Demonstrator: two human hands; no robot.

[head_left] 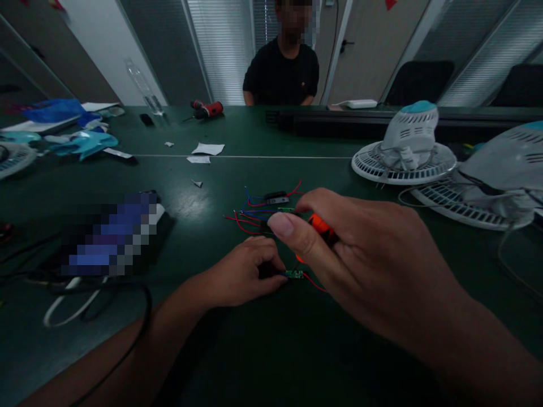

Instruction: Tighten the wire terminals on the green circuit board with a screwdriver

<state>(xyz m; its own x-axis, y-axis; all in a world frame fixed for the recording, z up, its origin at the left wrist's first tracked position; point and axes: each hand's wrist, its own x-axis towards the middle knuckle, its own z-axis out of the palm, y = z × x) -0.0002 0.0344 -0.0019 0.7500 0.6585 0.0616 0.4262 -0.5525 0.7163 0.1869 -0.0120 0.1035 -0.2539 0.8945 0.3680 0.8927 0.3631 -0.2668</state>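
Note:
My left hand [250, 268] rests on the table with thumb and fingertips pinched at the left end of a small green circuit board [294, 275], from which a red wire runs right. Closed around an orange-and-black screwdriver [318, 223], my right hand [360, 254] is above the board. The thin shaft points down at the board; whether its tip touches is too dark to tell. Just beyond my hands lie another green circuit board [286, 210], a black component with a metal face [277, 199] and several red and blue wires [244, 217], partly hidden by my right thumb.
Two white fan parts [403, 164] stand at the right. A pixelated device [114, 237] with cables lies left; a black cable crosses my left forearm. Farther back are paper scraps [207, 148], a red power drill [207, 109], a clear bottle [144, 87] and a seated person [282, 73].

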